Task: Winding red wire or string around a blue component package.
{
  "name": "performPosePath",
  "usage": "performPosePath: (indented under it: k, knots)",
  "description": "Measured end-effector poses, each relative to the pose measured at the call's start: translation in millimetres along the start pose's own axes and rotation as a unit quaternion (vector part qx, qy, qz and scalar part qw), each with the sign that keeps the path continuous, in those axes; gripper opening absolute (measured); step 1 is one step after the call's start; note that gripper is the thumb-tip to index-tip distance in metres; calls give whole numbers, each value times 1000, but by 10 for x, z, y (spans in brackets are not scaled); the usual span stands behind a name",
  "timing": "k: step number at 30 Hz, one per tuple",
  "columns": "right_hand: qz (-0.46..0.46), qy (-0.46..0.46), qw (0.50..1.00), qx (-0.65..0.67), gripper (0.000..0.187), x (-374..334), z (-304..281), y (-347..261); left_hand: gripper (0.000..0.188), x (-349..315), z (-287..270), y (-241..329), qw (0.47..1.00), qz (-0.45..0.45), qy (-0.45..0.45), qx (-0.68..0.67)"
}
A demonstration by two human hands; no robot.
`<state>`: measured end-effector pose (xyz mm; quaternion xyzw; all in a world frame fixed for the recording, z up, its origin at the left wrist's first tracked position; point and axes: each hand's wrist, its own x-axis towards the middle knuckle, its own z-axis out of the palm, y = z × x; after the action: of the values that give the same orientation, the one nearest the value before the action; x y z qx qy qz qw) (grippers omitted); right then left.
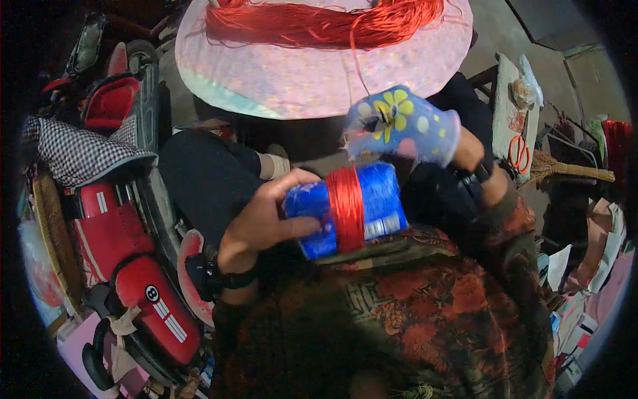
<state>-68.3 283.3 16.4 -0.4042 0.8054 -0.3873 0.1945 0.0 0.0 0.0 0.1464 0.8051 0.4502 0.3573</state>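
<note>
Winding looks barely begun: left hand [266, 223] fingers clamp the blue cylindrical spool [345, 209] bearing one narrow red band, over the lap; gloved right hand [405, 126] fingers pinch red thread [359, 66]; a big red skein [319, 23] remains.

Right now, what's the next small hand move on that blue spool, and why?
Probably another turn: the left hand grips the blue cylindrical spool, which carries only a narrow band of red thread. The right hand, in a flowered blue glove, pinches the strand leading up to the loose red thread bundle.
</note>
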Motion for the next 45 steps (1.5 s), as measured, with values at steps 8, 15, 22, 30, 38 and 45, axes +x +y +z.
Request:
performPosePath:
  k: [8,15,22,30,38,45]
  knots:
    - [-1,41,992,123,18,-390,730,103,72,-421,349,-582,765,117,149,-615]
    - [-137,-72,987,-49,31,-558,471,-125,57,-48,65,191,778,154,352,-497]
    - [55,61,974,212,20,-299,101,71,53,-82,122,164,990,34,7,-133]
    - [0,34,981,189,22,-517,714,90,59,-234,472,-59,838,205,197,-466]
    - [-108,19,994,21,14,-276,105,-187,52,-26,268,147,973,30,207,-93]
    - [96,-11,920,381,26,-378,531,274,52,-432,329,-8,950,97,103,-280]
